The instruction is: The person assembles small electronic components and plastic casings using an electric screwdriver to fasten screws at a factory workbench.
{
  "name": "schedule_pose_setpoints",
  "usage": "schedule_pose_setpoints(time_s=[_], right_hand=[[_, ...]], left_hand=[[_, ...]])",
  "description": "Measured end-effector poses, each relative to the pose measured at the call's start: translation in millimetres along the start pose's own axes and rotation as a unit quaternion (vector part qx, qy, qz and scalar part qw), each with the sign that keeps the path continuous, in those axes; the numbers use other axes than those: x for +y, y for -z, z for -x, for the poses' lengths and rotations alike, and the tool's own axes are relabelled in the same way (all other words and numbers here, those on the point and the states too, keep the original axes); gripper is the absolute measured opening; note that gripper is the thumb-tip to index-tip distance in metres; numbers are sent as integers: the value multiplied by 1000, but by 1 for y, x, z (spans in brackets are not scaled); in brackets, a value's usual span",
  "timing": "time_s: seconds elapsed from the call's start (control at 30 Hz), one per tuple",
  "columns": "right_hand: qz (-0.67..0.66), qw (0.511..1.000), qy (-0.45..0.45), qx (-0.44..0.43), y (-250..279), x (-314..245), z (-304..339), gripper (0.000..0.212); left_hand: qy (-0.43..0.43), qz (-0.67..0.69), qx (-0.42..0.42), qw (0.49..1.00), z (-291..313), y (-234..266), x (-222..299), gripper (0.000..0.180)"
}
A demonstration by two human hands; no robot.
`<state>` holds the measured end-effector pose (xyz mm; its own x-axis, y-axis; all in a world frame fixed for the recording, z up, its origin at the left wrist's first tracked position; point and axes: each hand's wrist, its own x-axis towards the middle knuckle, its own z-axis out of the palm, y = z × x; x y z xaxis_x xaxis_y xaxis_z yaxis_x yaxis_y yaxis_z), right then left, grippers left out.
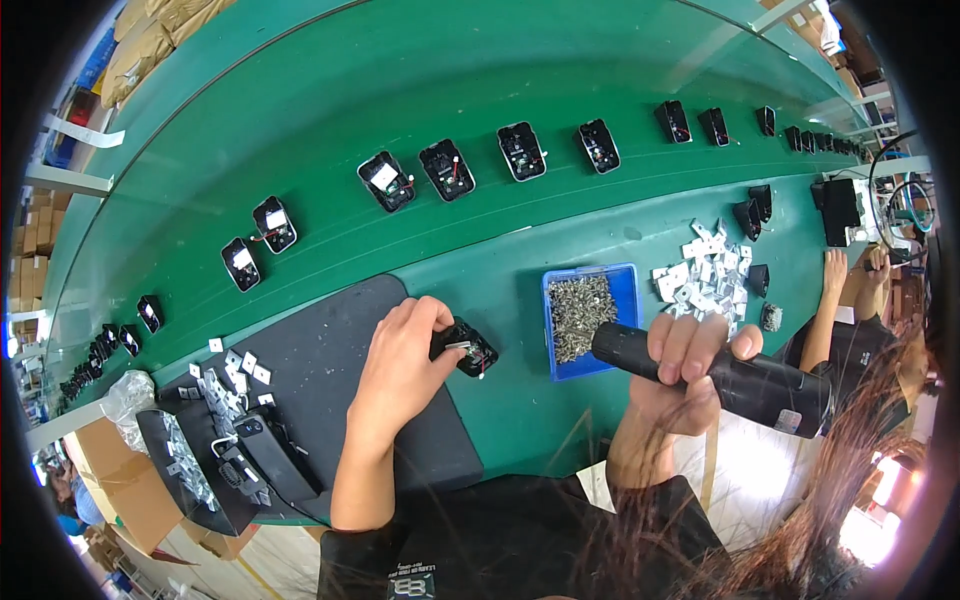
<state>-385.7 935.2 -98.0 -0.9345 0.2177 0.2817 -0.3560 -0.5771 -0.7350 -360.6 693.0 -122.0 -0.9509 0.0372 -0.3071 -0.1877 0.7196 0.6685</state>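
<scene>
My left hand (400, 350) is closed on a small black plastic housing (478, 352) with wires and a white connector in it. Fingers and thumb grip its left side, at the right edge of a dark grey mat (330, 400). My right hand (690, 375) is wrapped round a thick black electric screwdriver (765, 390), held slanting with its narrower end toward the left. No bit can be made out. Below that end stands a blue tray (549, 330) full of small metal screws (583, 315), between my hands.
Black housings (521, 150) line the green belt (330, 130) beyond the bench. Loose white-silver plates (705, 275) lie right of the tray, others (235, 375) on the mat's left. A black bin (185, 470) and cardboard box (105, 470) stand left. A co-worker's arm (830, 300) reaches in right.
</scene>
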Motion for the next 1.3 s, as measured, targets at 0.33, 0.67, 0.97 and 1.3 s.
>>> schedule_pose_setpoints(time_s=[0.33, 0.67, 0.97, 1.3], right_hand=[[-19, 999, -14, -38, 0, -2, 2, 40], [-32, 996, -29, -78, 5, -2, -3, 37], [-29, 997, -21, -70, 10, -1, -3, 38], [-26, 997, -19, -70, 15, -6, -5, 37]], left_hand=[[-3, 52, 93, 994, 15, -20, 2, 37], [-104, -162, 222, 956, 27, -35, 3, 26], [-105, -82, 195, 972, 25, -43, 0, 18], [-97, -23, 229, 968, 17, -61, -2, 18]])
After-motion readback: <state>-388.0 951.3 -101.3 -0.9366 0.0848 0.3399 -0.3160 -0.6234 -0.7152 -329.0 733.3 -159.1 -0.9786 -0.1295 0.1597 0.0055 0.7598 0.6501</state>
